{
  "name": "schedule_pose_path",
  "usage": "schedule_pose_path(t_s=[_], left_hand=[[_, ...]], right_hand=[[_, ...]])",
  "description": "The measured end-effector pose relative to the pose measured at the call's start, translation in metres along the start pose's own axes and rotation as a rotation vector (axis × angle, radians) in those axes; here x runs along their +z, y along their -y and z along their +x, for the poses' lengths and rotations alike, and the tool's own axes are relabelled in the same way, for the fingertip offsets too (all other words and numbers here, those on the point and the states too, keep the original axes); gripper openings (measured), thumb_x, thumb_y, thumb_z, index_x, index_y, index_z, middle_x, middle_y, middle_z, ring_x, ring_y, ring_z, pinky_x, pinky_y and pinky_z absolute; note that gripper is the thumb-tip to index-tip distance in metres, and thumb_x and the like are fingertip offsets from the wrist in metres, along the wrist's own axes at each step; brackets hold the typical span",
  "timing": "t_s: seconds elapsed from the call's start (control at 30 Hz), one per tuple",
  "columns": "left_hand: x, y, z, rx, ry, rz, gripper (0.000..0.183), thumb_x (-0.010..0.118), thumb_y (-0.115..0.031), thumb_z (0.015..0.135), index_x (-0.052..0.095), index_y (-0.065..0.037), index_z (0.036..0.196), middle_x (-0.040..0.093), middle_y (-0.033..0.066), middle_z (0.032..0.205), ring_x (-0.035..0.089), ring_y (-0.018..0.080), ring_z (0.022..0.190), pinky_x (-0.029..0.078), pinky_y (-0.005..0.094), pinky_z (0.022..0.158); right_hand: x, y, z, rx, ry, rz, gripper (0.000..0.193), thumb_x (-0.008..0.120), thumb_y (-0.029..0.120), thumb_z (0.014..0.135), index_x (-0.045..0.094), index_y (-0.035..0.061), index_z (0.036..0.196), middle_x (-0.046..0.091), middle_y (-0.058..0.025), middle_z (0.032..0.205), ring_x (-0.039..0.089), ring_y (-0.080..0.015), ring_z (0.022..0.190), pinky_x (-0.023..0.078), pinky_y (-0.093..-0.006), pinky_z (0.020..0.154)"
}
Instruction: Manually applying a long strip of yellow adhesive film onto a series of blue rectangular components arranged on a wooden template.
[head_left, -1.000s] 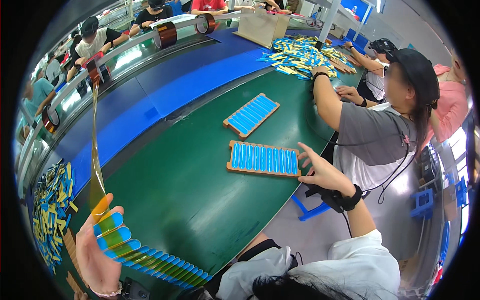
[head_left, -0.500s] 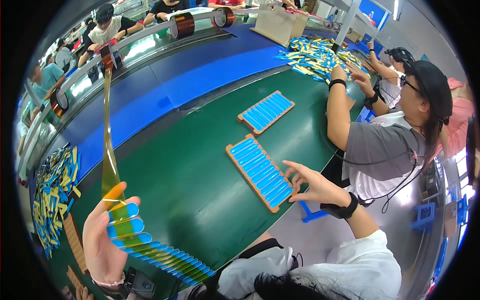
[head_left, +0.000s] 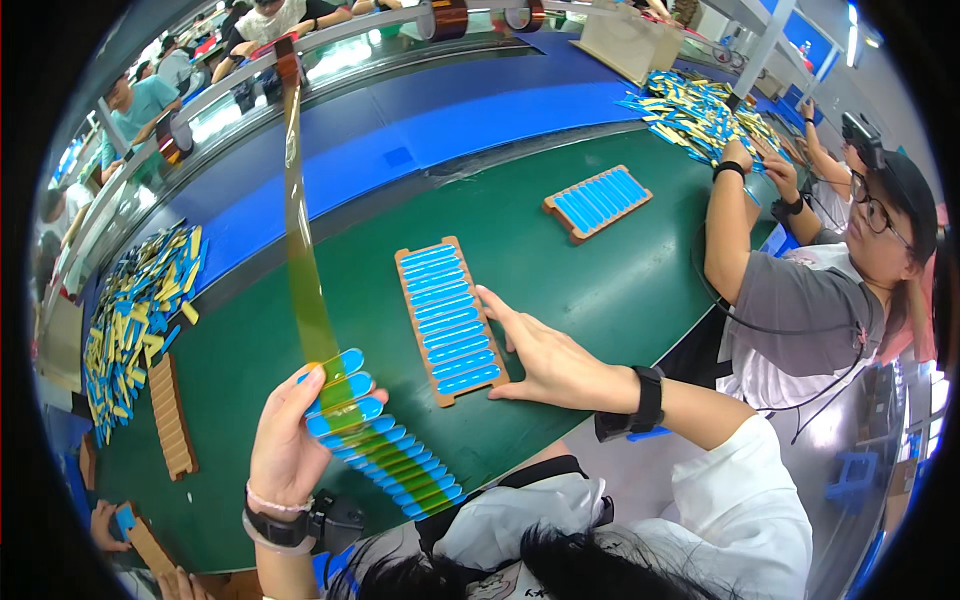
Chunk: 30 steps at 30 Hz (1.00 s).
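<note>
My left hand (head_left: 290,440) pinches an amber see-through tape (head_left: 312,290) between thumb and fingers. Under the tape hangs a row of blue rounded strips (head_left: 400,450), stuck side by side and curving towards my lap. A brown slotted tray (head_left: 447,400) filled with blue strips lies on the green table. Against its right edge rests my right hand (head_left: 550,365), open, fingers apart. The tape runs up, taut, to a brown roll (head_left: 287,62) on the overhead rail.
Another filled tray (head_left: 590,232) lies further right, near a co-worker (head_left: 800,270). Loose blue and yellow strips are heaped at left (head_left: 140,310) and far right (head_left: 690,115). A brown slotted tray (head_left: 172,420) stands at left; another person's hands (head_left: 110,525) hold one below it.
The near tray has shifted left, away from the other tray, and turned straighter, with my right hand along its edge. My left hand still holds the taped strips. The whole view has swung.
</note>
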<state>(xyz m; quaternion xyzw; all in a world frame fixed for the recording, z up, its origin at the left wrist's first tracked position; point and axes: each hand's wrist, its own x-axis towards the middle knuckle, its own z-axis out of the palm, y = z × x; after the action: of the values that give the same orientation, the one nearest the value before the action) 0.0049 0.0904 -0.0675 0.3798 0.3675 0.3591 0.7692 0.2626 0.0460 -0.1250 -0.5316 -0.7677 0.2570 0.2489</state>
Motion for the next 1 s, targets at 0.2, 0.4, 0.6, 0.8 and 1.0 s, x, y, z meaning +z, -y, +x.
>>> schedule_pose_path(t_s=[0.2, 0.4, 0.6, 0.8, 1.0], left_hand=[[-0.011, 0.014, 0.001, 0.039, -0.099, -0.077, 0.03, 0.042, -0.021, 0.088, 0.05, 0.004, 0.103, 0.059, 0.0155, 0.093, 0.058, 0.0269, 0.088, 0.048, 0.0366, 0.075], [-0.008, 0.02, 0.002, 0.262, -0.09, 0.149, 0.011, 0.052, -0.013, 0.085, 0.053, -0.003, 0.082, 0.056, 0.0009, 0.079, 0.05, 0.0043, 0.074, 0.041, 0.0195, 0.065], [0.002, 0.016, 0.003, 0.378, -0.092, 0.296, 0.012, 0.052, -0.012, 0.084, 0.052, -0.001, 0.079, 0.055, -0.0001, 0.077, 0.048, 0.0033, 0.072, 0.039, 0.0177, 0.065], [0.026, 0.021, -0.012, 0.443, -0.093, 0.138, 0.011, 0.05, -0.011, 0.085, 0.051, -0.003, 0.078, 0.054, -0.0012, 0.073, 0.048, 0.003, 0.068, 0.039, 0.0184, 0.06], [0.043, 0.08, -0.07, 0.353, -0.158, 0.313, 0.008, 0.052, -0.01, 0.083, 0.052, -0.002, 0.081, 0.049, -0.0024, 0.077, 0.044, 0.0028, 0.073, 0.036, 0.0167, 0.065]], right_hand=[[0.025, 0.021, 0.033, -0.068, 0.035, 0.007, 0.095, 0.071, 0.016, 0.064, 0.007, 0.0018, 0.132, 0.044, -0.0199, 0.112, 0.047, -0.0323, 0.095, 0.041, -0.0386, 0.081], [0.002, 0.045, 0.061, 0.045, 0.06, 0.557, 0.035, 0.057, 0.028, 0.081, 0.05, -0.0014, 0.098, 0.051, -0.012, 0.091, 0.053, -0.0176, 0.081, 0.043, -0.0285, 0.07], [0.011, 0.079, 0.074, 0.062, 0.189, 0.711, 0.027, 0.054, 0.026, 0.083, 0.056, -0.0006, 0.086, 0.055, -0.0011, 0.072, 0.052, -0.0064, 0.07, 0.043, -0.0218, 0.062], [0.01, 0.092, 0.048, 0.136, 0.024, 1.226, 0.017, 0.054, 0.019, 0.082, 0.059, 0.0021, 0.082, 0.056, 0.0014, 0.074, 0.051, -0.0026, 0.07, 0.041, -0.0181, 0.06], [0.032, 0.084, -0.032, 0.184, 0.008, 0.98, 0.019, 0.056, 0.018, 0.081, 0.056, 0.001, 0.074, 0.044, 0.0052, 0.064, 0.037, -0.0019, 0.061, 0.03, -0.0191, 0.05]])
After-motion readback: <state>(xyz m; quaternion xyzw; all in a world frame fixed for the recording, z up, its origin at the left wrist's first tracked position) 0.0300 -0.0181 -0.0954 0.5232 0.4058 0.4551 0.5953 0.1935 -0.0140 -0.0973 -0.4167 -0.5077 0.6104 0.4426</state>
